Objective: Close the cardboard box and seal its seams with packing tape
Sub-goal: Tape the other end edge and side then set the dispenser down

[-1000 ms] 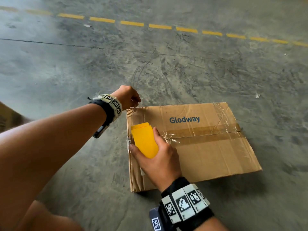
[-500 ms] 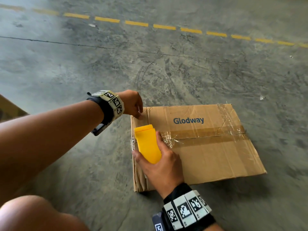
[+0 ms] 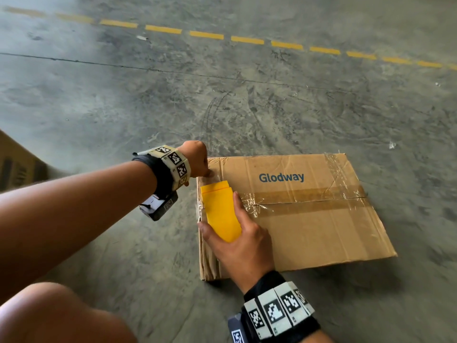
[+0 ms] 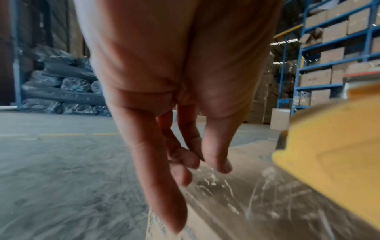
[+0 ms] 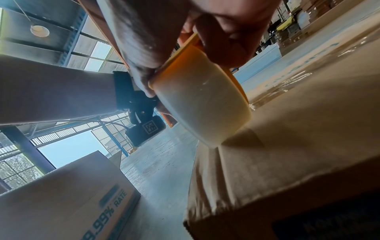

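Closed box (image 3: 309,226) flat on the floor (image 3: 247,107), centre seam taped. Right hand (image 3: 242,246) wrapped round the yellow dispenser (image 3: 220,214) at the left edge. Left hand (image 3: 196,157) fingers (image 4: 218,159) fairly straight, tips pressing clear tape (image 4: 226,194) onto the far left corner. Probably light, with creased cardboard that is soft at the edges. Tape slick and prone to wrinkling. Best steadied by pressing flat on top. Printed in blue: "Glodway". On a second box (image 5: 72,194), partly legible: "9.99% RATE".

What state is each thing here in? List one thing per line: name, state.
cardboard box: closed, flaps flat, on the floor.
centre seam: taped over.
tape dispenser: gripped, resting on the box's left edge.
left hand: fingertips pressing clear tape onto the box's corner.
right hand: grips the tape dispenser.
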